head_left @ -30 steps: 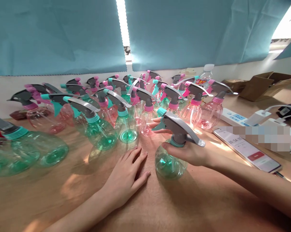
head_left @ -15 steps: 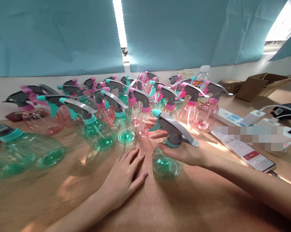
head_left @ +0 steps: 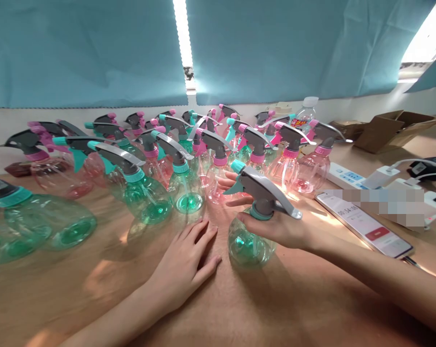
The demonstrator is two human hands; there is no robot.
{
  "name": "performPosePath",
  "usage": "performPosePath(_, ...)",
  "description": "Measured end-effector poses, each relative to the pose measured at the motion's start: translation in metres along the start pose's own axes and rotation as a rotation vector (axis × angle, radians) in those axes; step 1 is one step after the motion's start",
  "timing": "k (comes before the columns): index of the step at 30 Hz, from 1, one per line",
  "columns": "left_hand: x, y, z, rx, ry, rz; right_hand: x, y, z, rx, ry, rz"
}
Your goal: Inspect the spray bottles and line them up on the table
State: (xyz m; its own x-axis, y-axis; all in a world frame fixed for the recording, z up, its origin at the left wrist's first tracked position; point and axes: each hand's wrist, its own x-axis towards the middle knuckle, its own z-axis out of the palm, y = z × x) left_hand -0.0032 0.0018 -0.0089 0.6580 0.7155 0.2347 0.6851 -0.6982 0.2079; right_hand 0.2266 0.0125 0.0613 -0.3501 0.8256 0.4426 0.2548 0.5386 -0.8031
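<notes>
Green spray bottle stands upright on the surface just in front of us, between our two hands, its teal nozzle facing left and its gray lever sloping down over our right wrist. Over the last second almost nothing has changed: the whole view has shifted a little, but the bottle and both hands keep the same places relative to one another. We take that as a pause in the handling, with the bottle neither lifted nor turned.

Our right hand reaches in from the right, forearm low and slanting across the surface. It is open around the bottle's neck: the thumb lies across the front of the shoulder, while the fingers stretch out behind, spread and not curled round it. We cannot tell how firmly the palm presses.

Our left hand lies palm down on the surface, holding nothing, fingers loosely extended and thumb pointing toward the bottle, apart from it. A second green bottle stands just beyond the left fingertips, and a pink bottle stands behind the right fingers.
</notes>
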Motion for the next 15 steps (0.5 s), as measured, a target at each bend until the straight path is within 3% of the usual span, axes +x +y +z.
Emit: performPosePath(15,-0.0006,0.0003,-0.0008,-0.013,-0.020,-0.008,0.0018,-0.0031,0.0002,0.016,-0.005,-0.003)
